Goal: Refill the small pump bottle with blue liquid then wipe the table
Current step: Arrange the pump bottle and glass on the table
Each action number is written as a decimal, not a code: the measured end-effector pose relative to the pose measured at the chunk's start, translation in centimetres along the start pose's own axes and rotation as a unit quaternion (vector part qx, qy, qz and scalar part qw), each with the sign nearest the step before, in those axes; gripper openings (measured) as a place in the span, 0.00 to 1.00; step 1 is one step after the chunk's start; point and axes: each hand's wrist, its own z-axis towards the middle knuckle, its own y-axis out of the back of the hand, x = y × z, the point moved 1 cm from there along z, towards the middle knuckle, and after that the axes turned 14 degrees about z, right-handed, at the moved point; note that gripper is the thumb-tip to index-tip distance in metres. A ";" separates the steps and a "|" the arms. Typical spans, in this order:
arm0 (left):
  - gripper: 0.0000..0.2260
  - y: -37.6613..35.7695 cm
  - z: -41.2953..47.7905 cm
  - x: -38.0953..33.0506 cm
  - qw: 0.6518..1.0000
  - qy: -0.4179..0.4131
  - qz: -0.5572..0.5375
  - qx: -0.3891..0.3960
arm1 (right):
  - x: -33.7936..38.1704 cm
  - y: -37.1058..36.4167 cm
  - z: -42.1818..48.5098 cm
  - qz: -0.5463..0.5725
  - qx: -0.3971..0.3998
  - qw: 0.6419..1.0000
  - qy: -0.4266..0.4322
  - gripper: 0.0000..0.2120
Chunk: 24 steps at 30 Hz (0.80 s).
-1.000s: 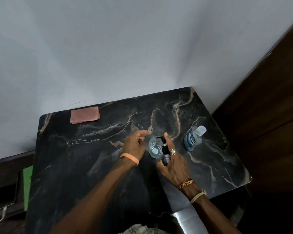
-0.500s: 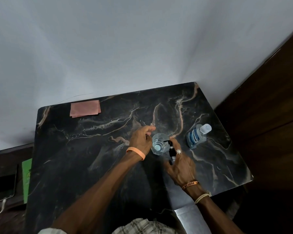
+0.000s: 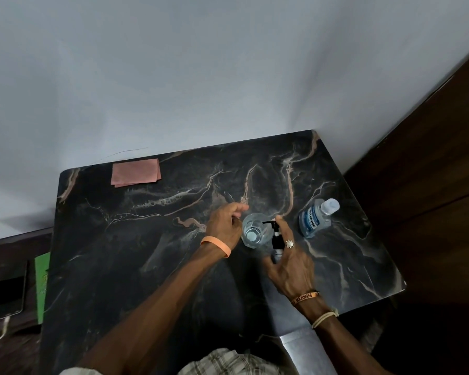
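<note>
Hands sat close together on the dark table (image 3: 146,266). The left hand (image 3: 225,226) curled beside the small pump bottle (image 3: 252,231), but a grip could not be told. The right hand (image 3: 290,263) pinched the black pump head (image 3: 276,236) just beside that bottle. A blue mouthwash bottle (image 3: 316,219) sat to the right of the right hand, and a folded pink cloth (image 3: 136,174) lay well beyond the left hand.

At the black marble table (image 3: 146,239), your left hand (image 3: 226,226) holds the open clear pump bottle (image 3: 253,234) while your right hand (image 3: 291,266) pinches its black pump head (image 3: 276,236) just beside it, near a blue Listerine bottle (image 3: 315,220).
</note>
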 end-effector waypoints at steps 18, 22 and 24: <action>0.13 -0.3 0.2 0.4 1.000 -0.009 -0.011 -0.016 | -0.1 0.5 0.2 -0.087 0.017 0.996 -0.008 0.41; 0.12 -0.3 0.2 0.4 0.999 -0.014 -0.024 -0.021 | 0.2 0.6 0.1 -0.021 0.001 1.000 -0.022 0.43; 0.12 -0.2 0.1 0.3 0.999 -0.013 -0.021 -0.020 | 0.3 0.8 0.3 -0.036 -0.005 0.999 0.000 0.42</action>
